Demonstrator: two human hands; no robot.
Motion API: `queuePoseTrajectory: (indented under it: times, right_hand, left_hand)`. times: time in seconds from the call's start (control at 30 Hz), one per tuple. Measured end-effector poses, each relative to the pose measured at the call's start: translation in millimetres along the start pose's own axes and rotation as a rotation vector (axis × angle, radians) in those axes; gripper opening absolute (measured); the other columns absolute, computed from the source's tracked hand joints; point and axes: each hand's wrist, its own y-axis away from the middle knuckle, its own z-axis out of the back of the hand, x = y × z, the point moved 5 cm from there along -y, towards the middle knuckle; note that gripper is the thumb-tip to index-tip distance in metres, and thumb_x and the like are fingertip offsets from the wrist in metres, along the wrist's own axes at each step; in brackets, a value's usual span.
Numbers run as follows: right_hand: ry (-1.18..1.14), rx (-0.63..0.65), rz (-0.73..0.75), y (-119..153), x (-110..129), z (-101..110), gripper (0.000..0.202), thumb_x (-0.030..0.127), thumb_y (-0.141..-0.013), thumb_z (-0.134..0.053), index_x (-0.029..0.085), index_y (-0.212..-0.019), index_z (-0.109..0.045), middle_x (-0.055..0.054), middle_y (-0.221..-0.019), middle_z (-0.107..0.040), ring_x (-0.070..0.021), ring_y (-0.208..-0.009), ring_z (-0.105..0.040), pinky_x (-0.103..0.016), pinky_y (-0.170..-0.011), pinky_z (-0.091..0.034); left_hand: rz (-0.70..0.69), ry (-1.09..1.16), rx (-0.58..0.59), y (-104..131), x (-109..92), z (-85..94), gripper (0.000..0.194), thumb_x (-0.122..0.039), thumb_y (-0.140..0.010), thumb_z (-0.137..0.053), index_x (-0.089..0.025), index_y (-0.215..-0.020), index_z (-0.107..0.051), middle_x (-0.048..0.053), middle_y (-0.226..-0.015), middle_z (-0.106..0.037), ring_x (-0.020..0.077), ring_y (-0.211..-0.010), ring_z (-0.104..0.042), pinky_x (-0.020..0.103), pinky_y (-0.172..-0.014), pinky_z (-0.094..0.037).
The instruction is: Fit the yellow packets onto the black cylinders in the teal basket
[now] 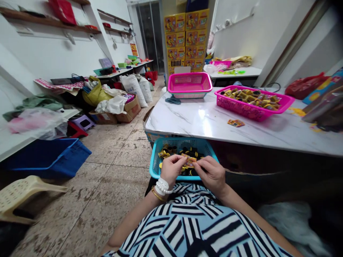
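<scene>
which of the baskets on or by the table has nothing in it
The pink basket at the table's far left corner; the other pink one, to its right, and the blue one below both hold small pieces.

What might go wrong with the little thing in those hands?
The small printed piece is pinched only by fingertips of the left hand and right hand, so it might slip into the light-blue basket below. If it's thin, pulling might tear it.

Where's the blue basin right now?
The blue basin is on the floor at the left of the head view, just behind the cream plastic stool.
</scene>
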Motion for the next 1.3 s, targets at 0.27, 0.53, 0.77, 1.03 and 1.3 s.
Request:
queuePoseTrajectory:
  times: [0.27,0.53,0.77,1.03,1.3]
  right_hand:
    - [0.12,0.026,-0.016,7,-9,-11,0.019,0.025,-0.09,-0.059,0.023,-0.074,-0.069,-0.005,-0.071,-0.065,-0.0182,-0.069,-0.057,-0.032,-0.069,-0.048]
    - [-0.114,0.006,-0.252,8,-21,-17,0.023,0.025,-0.09,-0.057,0.022,-0.068,-0.064,-0.001,-0.065,-0.061,-0.0149,-0.061,-0.057,-0.028,-0.061,-0.046]
    - [-0.162,0.08,-0.178,8,-18,-20,0.024,0.028,-0.088,-0.058,0.022,-0.066,-0.064,-0.003,-0.066,-0.062,-0.0155,-0.063,-0.057,-0.029,-0.062,-0.046]
    - [-0.403,0.059,-0.658,18,-55,-32,0.028,0.043,-0.086,-0.061,0.02,-0.07,-0.065,-0.001,-0.063,-0.059,-0.0141,-0.06,-0.054,-0.027,-0.06,-0.046]
    - [-1.116,0.212,-1.369,30,-83,-45,0.016,0.02,-0.072,-0.071,0.017,-0.088,-0.072,-0.008,-0.09,-0.074,-0.0184,-0.083,-0.07,-0.025,-0.063,-0.057]
  left_hand:
    - [-0.015,-0.093,-0.019,-3,6,4.5,0.043,-0.052,-0.063,-0.08,-0.013,-0.065,-0.062,-0.006,-0.044,-0.044,0.0029,-0.039,-0.031,0.018,-0.039,-0.019]
    - [0.186,0.134,-0.058,-7,27,5.9,0.04,-0.044,-0.053,-0.086,-0.013,-0.066,-0.065,-0.008,-0.044,-0.037,0.0023,-0.04,-0.026,0.017,-0.039,-0.013]
    - [0.119,-0.071,0.01,-8,27,6.6,0.042,-0.049,-0.063,-0.082,-0.01,-0.075,-0.072,-0.007,-0.047,-0.038,0.002,-0.043,-0.025,0.018,-0.041,-0.015]
    - [0.208,0.076,-0.063,-13,43,7.8,0.046,-0.051,-0.058,-0.084,-0.013,-0.06,-0.058,-0.008,-0.04,-0.037,0.0014,-0.036,-0.028,0.017,-0.037,-0.013]
    - [0.323,0.286,-0.104,-26,51,20.0,0.046,-0.044,-0.057,-0.087,-0.012,-0.077,-0.061,-0.005,-0.056,-0.054,-0.0002,-0.033,-0.035,0.015,-0.032,-0.011]
